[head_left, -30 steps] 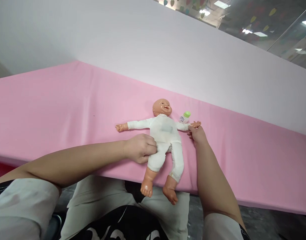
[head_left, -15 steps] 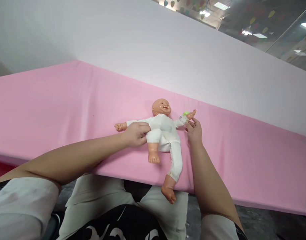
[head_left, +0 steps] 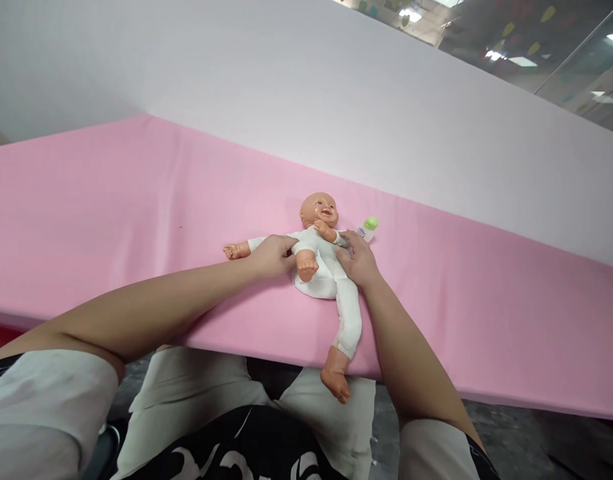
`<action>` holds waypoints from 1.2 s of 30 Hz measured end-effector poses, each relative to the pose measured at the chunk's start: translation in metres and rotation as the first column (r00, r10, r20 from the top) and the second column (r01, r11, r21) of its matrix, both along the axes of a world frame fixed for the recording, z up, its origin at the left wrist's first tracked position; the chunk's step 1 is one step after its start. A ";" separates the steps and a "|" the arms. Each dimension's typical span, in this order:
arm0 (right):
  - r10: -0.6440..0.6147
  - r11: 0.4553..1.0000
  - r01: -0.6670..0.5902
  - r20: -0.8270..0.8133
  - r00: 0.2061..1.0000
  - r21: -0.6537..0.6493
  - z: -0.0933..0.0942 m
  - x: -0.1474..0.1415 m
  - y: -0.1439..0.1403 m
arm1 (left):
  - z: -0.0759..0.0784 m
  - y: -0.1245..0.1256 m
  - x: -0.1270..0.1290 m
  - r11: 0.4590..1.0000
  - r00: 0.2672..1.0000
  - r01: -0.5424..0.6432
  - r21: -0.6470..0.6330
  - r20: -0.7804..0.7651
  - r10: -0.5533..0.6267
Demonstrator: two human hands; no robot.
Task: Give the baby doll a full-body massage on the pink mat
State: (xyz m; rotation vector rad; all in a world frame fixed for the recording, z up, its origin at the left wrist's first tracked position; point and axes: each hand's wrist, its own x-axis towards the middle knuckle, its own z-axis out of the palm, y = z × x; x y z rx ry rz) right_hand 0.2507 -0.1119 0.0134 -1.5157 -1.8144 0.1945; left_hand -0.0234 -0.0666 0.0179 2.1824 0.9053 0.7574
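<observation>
A baby doll (head_left: 326, 257) in a white cloth suit lies face up on the pink-covered table (head_left: 426, 293). My left hand (head_left: 275, 257) grips the doll's bent leg near the knee, its foot raised over the belly. My right hand (head_left: 359, 259) is closed round the doll's other arm and holds it folded across the chest, the small hand below the chin. The doll's straight leg hangs over the table's front edge. Just beyond my right hand lies a small clear bottle (head_left: 369, 230) with a green cap, its lower part partly hidden.
A white wall (head_left: 266, 80) rises behind the table, with glass panels (head_left: 486, 50) at the upper right. My legs (head_left: 196, 393) are under the front edge of the table.
My right hand has moved left, folding the doll's arm from outstretched to across its chest. My left hand has pushed the bent leg up towards the belly. The bottle now shows more.
</observation>
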 end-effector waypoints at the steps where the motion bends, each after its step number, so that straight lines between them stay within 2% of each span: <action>1: -0.036 0.999 0.035 -0.041 0.999 -0.024 0.000 0.001 0.000 | 0.000 0.000 0.000 1.000 1.000 -0.002 0.030 -0.003 0.002; 3: -0.151 0.986 0.142 -0.117 0.982 -0.082 -0.003 0.004 0.000 | 0.000 -0.001 -0.002 0.991 1.000 0.010 0.131 0.003 -0.010; 5: -0.257 0.964 0.238 -0.175 0.950 -0.119 -0.007 0.012 0.002 | 0.000 -0.003 -0.005 0.960 0.998 0.063 0.273 0.010 -0.068; 7: -0.302 0.952 0.271 -0.277 0.912 -0.143 -0.011 0.022 0.004 | -0.001 -0.007 -0.007 0.896 0.988 0.141 0.421 0.002 -0.157; 10: -0.266 0.963 0.212 -0.491 0.830 -0.164 -0.016 0.038 0.006 | 0.000 -0.017 -0.010 0.767 0.949 0.280 0.577 -0.044 -0.313; 13: -0.205 0.979 0.157 -0.679 0.705 -0.133 -0.017 0.053 0.008 | 0.003 -0.031 -0.008 0.635 0.872 0.442 0.633 -0.139 -0.469; 15: -0.225 0.974 0.168 -0.752 0.620 -0.153 -0.018 0.063 0.008 | 0.005 -0.040 -0.006 0.562 0.827 0.514 0.647 -0.200 -0.526; 17: -0.294 0.955 0.206 -0.763 0.575 -0.212 -0.020 0.073 0.008 | 0.005 -0.047 -0.003 0.516 0.808 0.537 0.668 -0.232 -0.542; 19: -0.384 0.922 0.281 -0.741 0.551 -0.268 -0.023 0.083 0.008 | 0.004 -0.052 -0.001 0.501 0.810 0.533 0.682 -0.241 -0.534; 22: -0.528 0.841 0.436 -0.661 0.533 -0.320 -0.025 0.096 0.006 | 0.003 -0.055 -0.001 0.519 0.825 0.520 0.678 -0.242 -0.510; 24: -0.608 0.789 0.521 -0.529 0.592 -0.324 -0.024 0.103 0.004 | 0.004 -0.056 -0.002 0.534 0.825 0.526 0.662 -0.245 -0.510; 26: -0.658 0.752 0.571 -0.329 0.677 -0.330 -0.020 0.108 0.000 | 0.007 -0.057 -0.003 0.555 0.810 0.554 0.620 -0.248 -0.532; 29: -0.672 0.713 0.622 -0.065 0.737 -0.324 -0.010 0.106 -0.007 | 0.012 -0.055 -0.007 0.602 0.757 0.636 0.482 -0.240 -0.608; 31: -0.656 0.723 0.644 0.040 0.753 -0.250 -0.002 0.097 -0.012 | 0.012 -0.049 -0.008 0.648 0.746 0.655 0.389 -0.195 -0.637; 32: -0.635 0.745 0.634 0.071 0.769 -0.207 0.002 0.091 -0.014 | 0.010 -0.044 -0.009 0.688 0.770 0.629 0.363 -0.167 -0.616; 34: -0.548 0.817 0.558 0.107 0.830 -0.146 0.007 0.077 -0.016 | 0.005 -0.033 -0.009 0.797 0.862 0.503 0.333 -0.125 -0.492; 36: -0.416 0.895 0.429 0.121 0.901 -0.124 0.009 0.061 -0.015 | 0.000 -0.020 -0.010 0.894 0.939 0.344 0.287 -0.115 -0.324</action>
